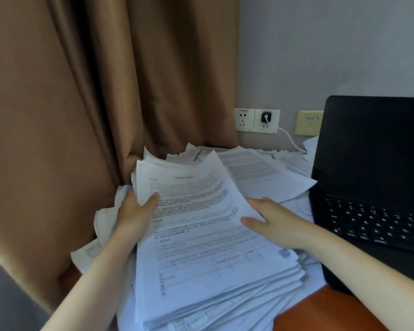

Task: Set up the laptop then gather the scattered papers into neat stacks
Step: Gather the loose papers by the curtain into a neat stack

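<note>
Brown curtain (81, 103) on left. Open black laptop (373, 175) on desk (320, 311) at right, screen dark. Center: stack of papers (201, 235) atop loose sheets (261, 173). The left hand (134, 211) grips its left edge; the right hand (277, 220) pinches its right edge, fingers apparently underneath. 2 wall sockets (256, 120) behind.

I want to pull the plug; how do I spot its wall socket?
Find the grey wall between the brown curtain and black laptop. Right of an empty white socket sits the occupied white socket, alone holding a black plug with a white cable.
</note>
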Action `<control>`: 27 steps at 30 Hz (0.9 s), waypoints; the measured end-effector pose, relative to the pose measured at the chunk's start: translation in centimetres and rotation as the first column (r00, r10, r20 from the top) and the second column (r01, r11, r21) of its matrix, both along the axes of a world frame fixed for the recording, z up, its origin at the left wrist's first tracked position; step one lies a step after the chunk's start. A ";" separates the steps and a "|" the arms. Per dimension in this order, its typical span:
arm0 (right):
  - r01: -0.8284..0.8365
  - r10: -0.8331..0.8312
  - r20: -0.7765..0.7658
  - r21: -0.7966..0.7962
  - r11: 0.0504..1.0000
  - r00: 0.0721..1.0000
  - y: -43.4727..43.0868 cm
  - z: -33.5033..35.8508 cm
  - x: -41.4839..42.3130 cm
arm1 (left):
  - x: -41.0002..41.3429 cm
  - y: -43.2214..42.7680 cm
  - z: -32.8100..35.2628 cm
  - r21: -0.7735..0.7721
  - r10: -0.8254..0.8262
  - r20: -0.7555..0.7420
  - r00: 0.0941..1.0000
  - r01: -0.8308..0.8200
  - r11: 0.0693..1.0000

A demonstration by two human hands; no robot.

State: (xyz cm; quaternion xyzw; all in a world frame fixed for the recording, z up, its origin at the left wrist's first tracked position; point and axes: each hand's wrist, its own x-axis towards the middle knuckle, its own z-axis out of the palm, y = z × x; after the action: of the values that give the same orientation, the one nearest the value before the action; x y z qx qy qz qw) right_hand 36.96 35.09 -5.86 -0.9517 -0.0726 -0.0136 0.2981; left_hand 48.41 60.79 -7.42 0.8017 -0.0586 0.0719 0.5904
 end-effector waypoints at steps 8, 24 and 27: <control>0.204 -0.237 -0.127 -0.234 0.951 0.963 -4.2 1.4 2.6 | -0.2 0.0 0.0 0.008 0.060 0.064 0.996 -0.061 0.998; 0.528 -0.479 0.627 0.124 0.840 0.614 -6.8 -0.2 4.5 | -0.3 0.5 0.3 -0.091 0.168 0.075 0.983 -0.161 0.983; 0.441 -0.399 0.759 0.165 0.882 0.514 -4.9 0.9 3.5 | 0.0 0.6 0.0 -0.027 0.168 0.052 0.984 -0.167 0.986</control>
State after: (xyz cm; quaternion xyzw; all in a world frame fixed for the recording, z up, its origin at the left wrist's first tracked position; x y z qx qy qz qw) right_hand 40.42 30.18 -5.00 -0.8468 0.0382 -0.4909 0.2013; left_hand 48.38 61.41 -7.38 0.7948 -0.0064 0.1436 0.5896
